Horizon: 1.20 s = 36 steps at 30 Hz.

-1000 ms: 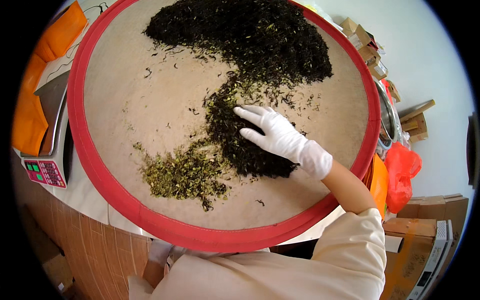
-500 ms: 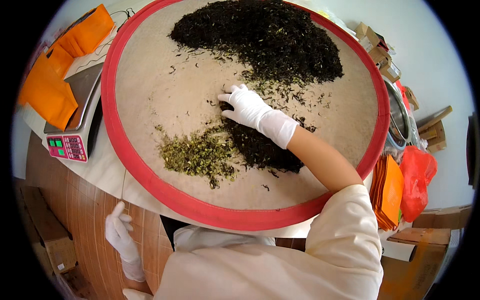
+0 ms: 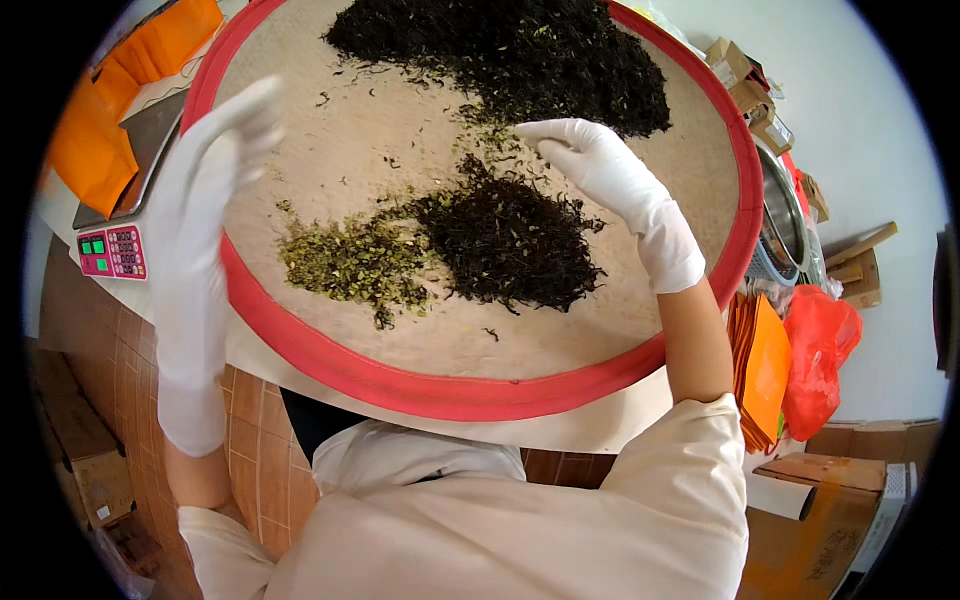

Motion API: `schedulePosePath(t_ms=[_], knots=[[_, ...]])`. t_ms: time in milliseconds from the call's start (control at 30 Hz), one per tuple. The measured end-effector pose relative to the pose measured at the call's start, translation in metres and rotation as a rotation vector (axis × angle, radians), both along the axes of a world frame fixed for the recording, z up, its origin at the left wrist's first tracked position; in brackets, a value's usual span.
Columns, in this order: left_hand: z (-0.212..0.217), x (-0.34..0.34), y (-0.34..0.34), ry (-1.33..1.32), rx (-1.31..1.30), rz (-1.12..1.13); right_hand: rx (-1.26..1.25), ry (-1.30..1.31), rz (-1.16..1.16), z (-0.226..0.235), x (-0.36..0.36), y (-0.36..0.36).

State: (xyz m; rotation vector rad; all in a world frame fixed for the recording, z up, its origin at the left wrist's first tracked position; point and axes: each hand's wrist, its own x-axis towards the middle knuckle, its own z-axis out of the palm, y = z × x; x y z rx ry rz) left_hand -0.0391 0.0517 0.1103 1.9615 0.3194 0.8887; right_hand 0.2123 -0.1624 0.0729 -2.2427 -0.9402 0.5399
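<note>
A round, shallow tray (image 3: 480, 388) with a red cloth rim holds dark, twisted dried leaves that look like loose tea. The large dark pile (image 3: 520, 60) lies at its far side. A smaller dark heap (image 3: 510, 240) sits nearer, beside a patch of yellow-green bits (image 3: 350, 255). Above the tray between the two dark piles is my right hand (image 3: 600, 170), white-gloved, its fingers stretched leftward, with nothing visible in it. My left hand (image 3: 215, 160), also gloved and slightly blurred, is raised over the tray's left rim. Its fingers are extended and appear to hold nothing.
A scale with a pink keypad (image 3: 112, 252) and orange bags (image 3: 90, 150) stand at the left. To the right are a metal bowl (image 3: 785, 215), stacked orange pouches (image 3: 758, 365), a red plastic bag (image 3: 818, 345) and cardboard boxes (image 3: 830, 520). Another carton (image 3: 85, 440) is on the floor, lower left.
My left hand has risen from beside the table to above the tray's left rim. My right hand has lifted off the smaller heap and moved right. The view has shifted slightly.
</note>
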Motion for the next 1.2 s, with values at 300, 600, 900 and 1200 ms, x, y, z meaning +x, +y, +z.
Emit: schedulePosePath(t_ms=[300, 600, 900, 1200], knots=[[-0.028, 0.144, -0.010, 0.446, 0.146, -0.632, 0.043, -0.237, 0.016, -0.053, 0.001, -0.034], [-0.097, 0.114, -0.030, 0.495, 0.430, -0.674, -0.185, -0.380, 0.017, -0.054, 0.024, -0.060], [-0.123, 0.109, -0.039, 0.473, 0.514, -0.591, -0.084, -0.253, 0.074, -0.035, 0.000, -0.046], [-0.125, 0.110, -0.032, 0.435, 0.396, -0.543, 0.030, -0.501, 0.361, -0.040, -0.023, -0.033]])
